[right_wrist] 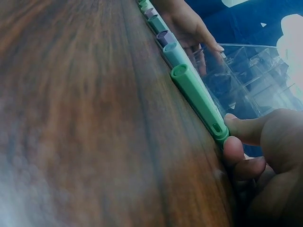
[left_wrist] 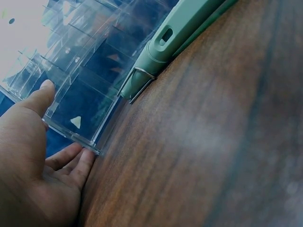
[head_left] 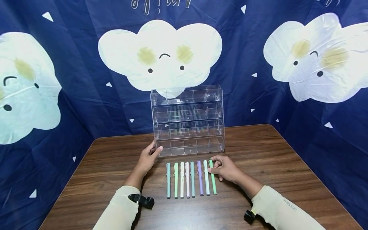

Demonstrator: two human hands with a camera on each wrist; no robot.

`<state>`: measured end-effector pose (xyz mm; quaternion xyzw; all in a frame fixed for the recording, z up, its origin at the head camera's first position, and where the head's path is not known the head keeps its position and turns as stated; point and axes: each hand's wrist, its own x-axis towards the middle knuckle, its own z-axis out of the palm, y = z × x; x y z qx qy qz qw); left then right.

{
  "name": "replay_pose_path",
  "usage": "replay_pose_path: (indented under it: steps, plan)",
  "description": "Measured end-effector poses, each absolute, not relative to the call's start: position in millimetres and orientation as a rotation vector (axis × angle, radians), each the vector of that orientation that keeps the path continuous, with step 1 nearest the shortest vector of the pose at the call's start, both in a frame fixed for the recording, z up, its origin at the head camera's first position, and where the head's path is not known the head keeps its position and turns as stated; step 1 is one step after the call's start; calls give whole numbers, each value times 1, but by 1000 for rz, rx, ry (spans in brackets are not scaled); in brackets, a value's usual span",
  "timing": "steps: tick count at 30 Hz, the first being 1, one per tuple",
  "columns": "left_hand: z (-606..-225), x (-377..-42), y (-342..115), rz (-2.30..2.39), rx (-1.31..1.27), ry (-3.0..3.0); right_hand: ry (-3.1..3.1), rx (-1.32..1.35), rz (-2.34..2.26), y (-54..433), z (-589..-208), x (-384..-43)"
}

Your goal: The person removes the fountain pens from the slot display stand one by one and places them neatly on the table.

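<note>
A clear plastic display rack (head_left: 189, 139) with tiers of small compartments stands at the back of the table. My left hand (head_left: 147, 159) grips its lower left corner, thumb on the front and fingers around the side, as the left wrist view shows close up. In front of the rack lies a row of pens, side by side with clips toward it. At the row's right end, my right hand (head_left: 227, 169) pinches the clip end of a bright green pen (head_left: 213, 183) between thumb and fingers. Beside that pen lie a pale mint pen (head_left: 207, 183) and a purple pen (head_left: 200, 182).
Further left in the row are a teal pen (head_left: 193, 183), a pink pen (head_left: 188, 185), a cream pen (head_left: 182, 187), a light green pen (head_left: 176, 185) and a blue-teal pen (head_left: 168, 185). A blue cloth (head_left: 120, 105) with clouds hangs behind the wooden table (head_left: 95, 179).
</note>
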<state>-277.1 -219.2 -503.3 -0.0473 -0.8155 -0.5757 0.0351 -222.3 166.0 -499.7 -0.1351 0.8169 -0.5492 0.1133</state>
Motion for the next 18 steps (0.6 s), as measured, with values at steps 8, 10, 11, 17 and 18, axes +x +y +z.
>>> replay_pose_path:
  steps: [8, 10, 11, 17, 18]
  plan:
    - [-502, -273, -219, -1742, -143, -2494, 2373, -353, -1620, 167, -500, -223]
    - [-502, -272, -219, -1741, -141, -2486, 2371, -334, -1614, 167, -500, -223]
    - [-503, -272, -220, -1739, -136, -2487, 2368, -327, -1613, 168, -501, -223]
    - [-504, -262, -222, -1775, -77, -2477, 2360, -315, -1638, 169, -503, -221]
    - [-504, -260, -222, -1784, -66, -2466, 2357, -311, -1651, 169, -502, -221]
